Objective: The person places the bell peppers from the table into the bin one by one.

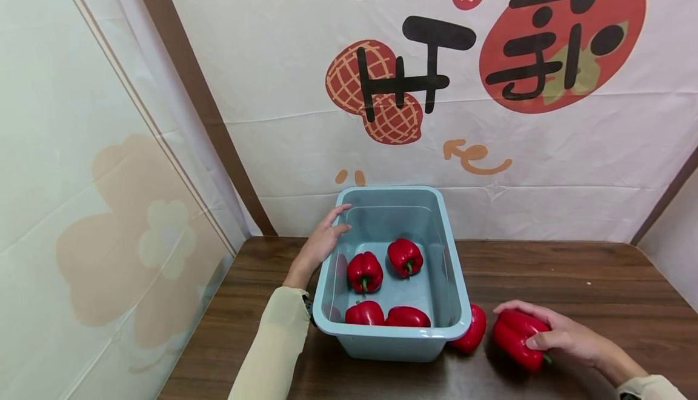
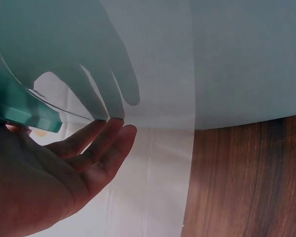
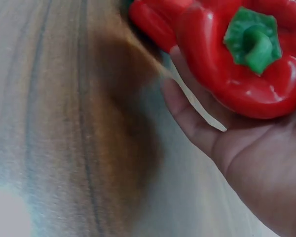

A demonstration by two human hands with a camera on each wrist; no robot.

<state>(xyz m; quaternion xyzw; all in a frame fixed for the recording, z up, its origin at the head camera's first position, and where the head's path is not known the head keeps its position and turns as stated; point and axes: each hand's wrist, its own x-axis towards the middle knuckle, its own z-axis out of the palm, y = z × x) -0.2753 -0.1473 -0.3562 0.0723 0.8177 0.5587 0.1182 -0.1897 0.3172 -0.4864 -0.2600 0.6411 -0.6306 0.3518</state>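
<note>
A light blue plastic bin [image 1: 392, 345] stands on the table with several red bell peppers inside, one of them a pepper [image 1: 405, 257] toward its far end. My left hand [image 1: 322, 242] grips the bin's left rim. In the left wrist view, fingertips [image 2: 116, 121] of that hand touch the outer wall [image 2: 246, 64]. Right of the bin, my right hand [image 1: 567, 333] holds a red bell pepper [image 1: 515, 333], its green stem [image 3: 259, 47] facing the right wrist camera. Another bell pepper [image 1: 473, 327] lies against the bin's near right corner, partly hidden by it.
The dark wooden table [image 1: 545, 266] runs back to a white printed cloth [image 1: 283, 115] hanging behind the bin. A second cloth panel [image 1: 98, 206] closes off the left side.
</note>
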